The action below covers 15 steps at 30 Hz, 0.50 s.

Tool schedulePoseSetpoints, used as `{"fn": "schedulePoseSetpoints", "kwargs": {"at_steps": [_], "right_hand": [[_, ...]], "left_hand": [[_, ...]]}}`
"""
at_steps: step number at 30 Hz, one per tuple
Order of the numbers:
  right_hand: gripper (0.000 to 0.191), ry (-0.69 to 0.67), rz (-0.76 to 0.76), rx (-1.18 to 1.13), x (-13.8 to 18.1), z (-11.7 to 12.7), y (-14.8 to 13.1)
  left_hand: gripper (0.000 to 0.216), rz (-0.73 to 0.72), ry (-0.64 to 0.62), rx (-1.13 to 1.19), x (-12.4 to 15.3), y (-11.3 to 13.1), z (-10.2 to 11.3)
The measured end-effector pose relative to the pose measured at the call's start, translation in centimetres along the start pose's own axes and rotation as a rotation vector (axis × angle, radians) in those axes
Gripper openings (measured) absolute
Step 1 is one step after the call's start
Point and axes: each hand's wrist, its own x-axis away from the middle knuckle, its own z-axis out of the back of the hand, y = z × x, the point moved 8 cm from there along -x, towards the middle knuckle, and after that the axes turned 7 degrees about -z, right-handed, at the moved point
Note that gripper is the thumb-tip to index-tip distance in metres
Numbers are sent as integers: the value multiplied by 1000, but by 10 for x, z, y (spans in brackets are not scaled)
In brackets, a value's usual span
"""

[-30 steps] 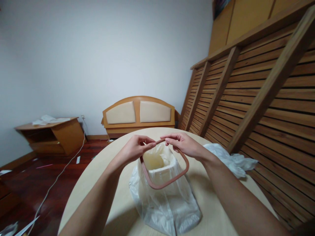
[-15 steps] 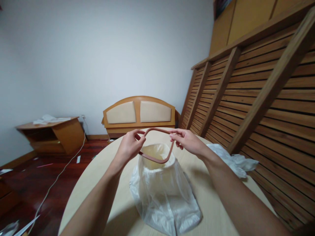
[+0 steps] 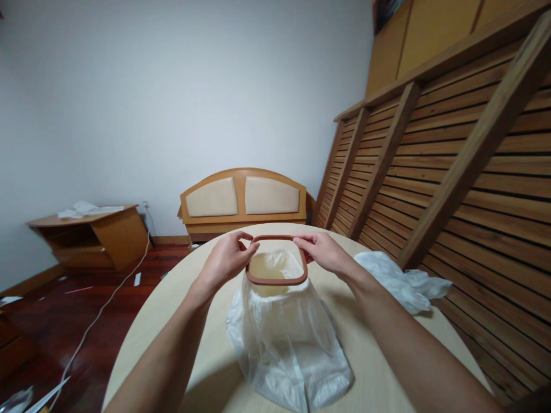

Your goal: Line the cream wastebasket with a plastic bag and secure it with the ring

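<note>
A brown square ring with rounded corners (image 3: 278,281) lies level just over the mouth of a bin. A thin white plastic bag (image 3: 293,344) lines the bin and hangs down around its outside; the pale inside of the bin (image 3: 272,272) shows through the ring. My left hand (image 3: 230,255) pinches the ring's left side between thumb and fingers. On the opposite side my right hand (image 3: 322,250) grips it the same way. Whether the ring's front edge touches the bag I cannot tell.
The bin stands on a round pale table (image 3: 206,332). A crumpled white plastic bag (image 3: 400,281) lies at the table's right edge. Behind are a headboard (image 3: 243,195) and a leaning slatted wooden frame (image 3: 430,166). A low cabinet (image 3: 99,235) and a cable (image 3: 114,307) are at left.
The ring has gone from tilted to level and squared up over the bin's mouth. Both hands have shifted slightly with it, the right one a little lower. The bin and bags stay put.
</note>
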Motion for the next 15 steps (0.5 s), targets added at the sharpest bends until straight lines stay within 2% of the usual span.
{"fn": "schedulePoseSetpoints", "kwargs": {"at_steps": [6,10,15], "right_hand": [[34,3,129,86,0,-7,-8],[31,57,123,116,2,-4,-10],[31,40,93,165,1,-6,-5]], "left_hand": [[27,38,-36,-99,-2,-5,-4],[25,59,-47,-156,-3,-7,-7],[25,29,-75,-210,-4,-9,-12]]}}
